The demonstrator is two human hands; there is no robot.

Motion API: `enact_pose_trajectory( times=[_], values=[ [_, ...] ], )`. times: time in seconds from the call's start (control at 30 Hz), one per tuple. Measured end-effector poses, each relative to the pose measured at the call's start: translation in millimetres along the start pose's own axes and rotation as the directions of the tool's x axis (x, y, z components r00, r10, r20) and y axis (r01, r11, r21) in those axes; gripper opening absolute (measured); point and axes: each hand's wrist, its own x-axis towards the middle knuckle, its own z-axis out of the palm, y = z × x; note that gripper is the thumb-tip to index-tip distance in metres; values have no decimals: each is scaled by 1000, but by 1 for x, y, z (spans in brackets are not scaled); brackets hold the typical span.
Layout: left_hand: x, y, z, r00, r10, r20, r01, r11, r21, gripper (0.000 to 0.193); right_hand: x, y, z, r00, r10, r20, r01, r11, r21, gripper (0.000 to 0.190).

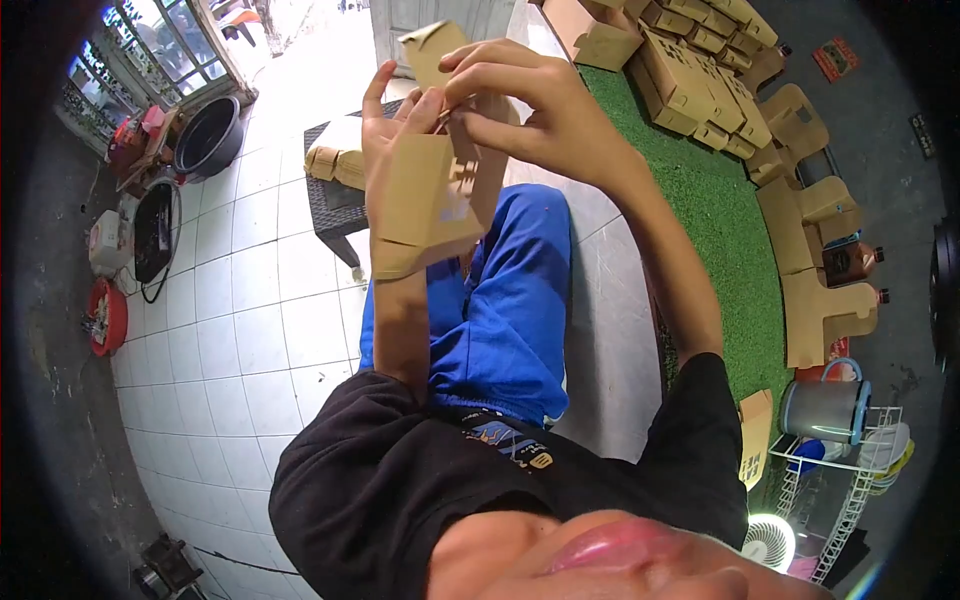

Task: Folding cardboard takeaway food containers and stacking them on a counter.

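Note:
Raised before me is a brown cardboard box [420, 195] with dark printing on one side. My left hand [397, 116] grips its upper edge from the left, with one finger sticking up. My right hand [517, 94] has its thumb and fingers pinched at the same edge, close to my left thumb. A cardboard flap [433, 56] stands up above both hands. The fingers hide where the flap meets the box. Below the box are my legs in blue trousers [517, 300].
A dark woven-pattern table [337, 214] holding a brown packet [337, 166] stands behind the box. Folded cardboard boxes [690, 82] are stacked on green artificial turf [675, 225] to the right. Several cardboard carriers [806, 255], some with bottles, line its far side. A black tub [210, 135] stands left.

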Motion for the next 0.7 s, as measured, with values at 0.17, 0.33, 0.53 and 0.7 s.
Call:
enact_pose_trajectory(
  times=[0.17,0.33,0.53,0.7],
  values=[
    [-4,4,-4,996,94,5,-93,991,-91,83,-2,1,12,997,22,-69,-22,1000,3,20],
    [-1,-3,-5,992,107,71,-95,984,-150,83,-3,7,25,956,46,-288,-93,984,-152,15],
    [-4,-11,1,982,186,32,-180,975,-127,81,-4,3,37,893,235,-384,-207,972,112,16],
    [-5,-18,2,948,319,-16,-313,938,151,82,-5,1,41,860,293,-417,-240,955,177,15]
  ],
)
